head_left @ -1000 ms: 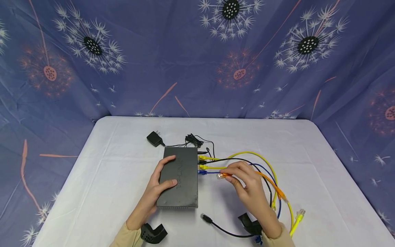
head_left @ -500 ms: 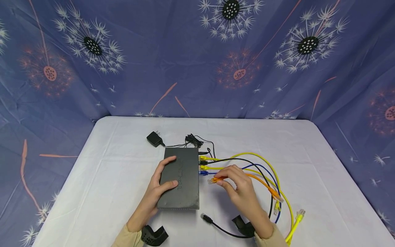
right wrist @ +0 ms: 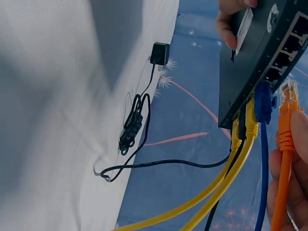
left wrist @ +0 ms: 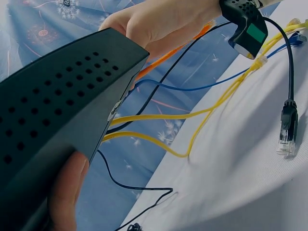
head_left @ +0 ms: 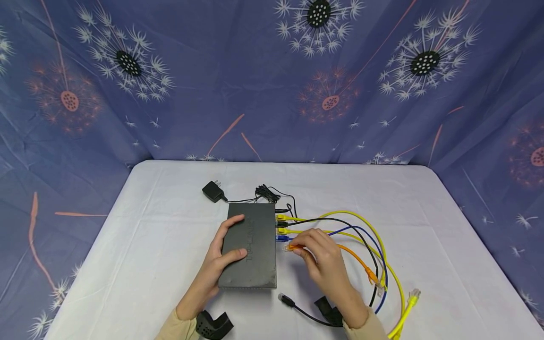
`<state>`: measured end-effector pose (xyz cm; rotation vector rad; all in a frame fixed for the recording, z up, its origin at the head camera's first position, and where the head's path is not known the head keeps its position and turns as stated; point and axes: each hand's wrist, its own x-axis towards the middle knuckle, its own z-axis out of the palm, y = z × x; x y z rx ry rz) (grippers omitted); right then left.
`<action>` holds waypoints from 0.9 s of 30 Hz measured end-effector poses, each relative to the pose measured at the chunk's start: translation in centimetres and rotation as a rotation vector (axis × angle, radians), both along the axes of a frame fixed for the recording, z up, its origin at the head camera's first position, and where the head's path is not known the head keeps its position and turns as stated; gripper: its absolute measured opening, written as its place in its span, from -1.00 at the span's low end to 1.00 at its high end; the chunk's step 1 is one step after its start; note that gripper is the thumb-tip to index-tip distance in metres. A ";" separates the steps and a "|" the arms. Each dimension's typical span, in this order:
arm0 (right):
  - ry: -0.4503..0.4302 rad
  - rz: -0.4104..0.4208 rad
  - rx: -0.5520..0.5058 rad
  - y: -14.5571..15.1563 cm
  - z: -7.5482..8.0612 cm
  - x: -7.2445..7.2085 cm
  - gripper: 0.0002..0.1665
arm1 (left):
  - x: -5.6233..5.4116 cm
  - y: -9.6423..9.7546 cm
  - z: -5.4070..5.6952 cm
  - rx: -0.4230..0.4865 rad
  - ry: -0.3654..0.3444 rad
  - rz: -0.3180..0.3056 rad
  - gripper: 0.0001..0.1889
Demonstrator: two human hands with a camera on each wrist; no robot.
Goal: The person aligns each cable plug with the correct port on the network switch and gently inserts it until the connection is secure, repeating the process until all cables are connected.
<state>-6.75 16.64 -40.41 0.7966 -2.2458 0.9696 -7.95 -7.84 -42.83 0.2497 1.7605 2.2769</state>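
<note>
A dark network switch (head_left: 250, 245) lies on the white table (head_left: 148, 222). My left hand (head_left: 218, 257) grips its left side, thumb on top. My right hand (head_left: 323, 259) pinches the orange cable's plug (head_left: 288, 247) just right of the switch's port side, close to a free port. In the right wrist view the orange plug (right wrist: 288, 91) hovers beside the ports (right wrist: 288, 45), next to the plugged blue plug (right wrist: 263, 103). Two yellow cables (head_left: 284, 218) and a black one (head_left: 280, 224) sit plugged above it. The switch (left wrist: 53, 115) fills the left wrist view.
A black power adapter (head_left: 212, 191) and its coiled cord (head_left: 265, 192) lie behind the switch. A loose black cable end (head_left: 284, 299) lies in front, a loose yellow plug (head_left: 412, 297) at the right. Cables loop right of my right hand.
My right hand has carried the orange plug leftward, from well right of the switch to just beside its ports. The left hand has stayed on the switch.
</note>
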 end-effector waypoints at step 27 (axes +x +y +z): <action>0.062 -0.059 -0.016 -1.3 -0.5 -0.4 -0.72 | 0.1 0.3 0.2 -0.010 -0.003 -0.005 -0.29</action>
